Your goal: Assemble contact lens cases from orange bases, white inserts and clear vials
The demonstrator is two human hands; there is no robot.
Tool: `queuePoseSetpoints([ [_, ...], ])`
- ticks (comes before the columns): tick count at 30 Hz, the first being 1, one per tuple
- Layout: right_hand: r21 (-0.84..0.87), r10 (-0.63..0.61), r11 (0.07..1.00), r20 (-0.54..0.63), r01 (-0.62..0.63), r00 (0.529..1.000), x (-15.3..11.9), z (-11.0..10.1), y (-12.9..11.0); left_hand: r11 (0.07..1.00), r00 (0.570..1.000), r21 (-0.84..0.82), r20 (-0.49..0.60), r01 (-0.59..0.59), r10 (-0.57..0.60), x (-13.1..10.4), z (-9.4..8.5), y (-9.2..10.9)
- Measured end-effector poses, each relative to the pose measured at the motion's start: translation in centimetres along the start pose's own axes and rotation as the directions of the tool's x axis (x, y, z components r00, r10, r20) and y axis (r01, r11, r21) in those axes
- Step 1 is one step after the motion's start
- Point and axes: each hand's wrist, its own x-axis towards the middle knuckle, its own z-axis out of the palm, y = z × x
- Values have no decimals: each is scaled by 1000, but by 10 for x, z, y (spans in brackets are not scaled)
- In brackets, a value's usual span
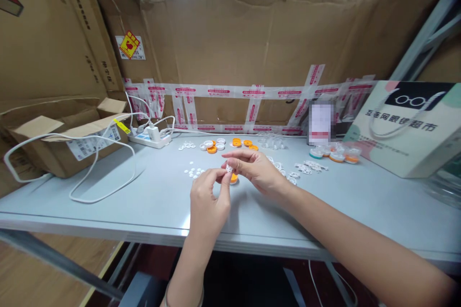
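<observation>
Above the middle of the grey table, my left hand point(211, 196) and my right hand point(255, 168) meet fingertip to fingertip. Both pinch a small white plastic part point(229, 168) between thumb and fingers; its exact kind is too small to make out. Just beneath them an orange round piece point(234, 179) sits on the table, partly hidden by the fingers. Small white discs point(195, 172) lie scattered left of my hands. To the right, white openwork plastic parts point(311, 167) are spread in a loose group, some of them behind my right hand.
Orange rings point(236, 142), white rings point(207, 145) and clear cups point(272, 141) line the back of the table point(162, 206). Assembled round pieces point(336, 157) stand right, near a phone point(320, 122) and paper bag point(406, 127). Left are a power strip point(151, 138) and carton point(72, 129).
</observation>
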Motion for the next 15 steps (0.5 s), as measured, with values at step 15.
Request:
queuePoseSetpoints([
  [15, 112, 143, 985, -110, -131, 984, -6, 8, -4, 914, 921, 300, -195, -273, 339, -3, 7, -3],
])
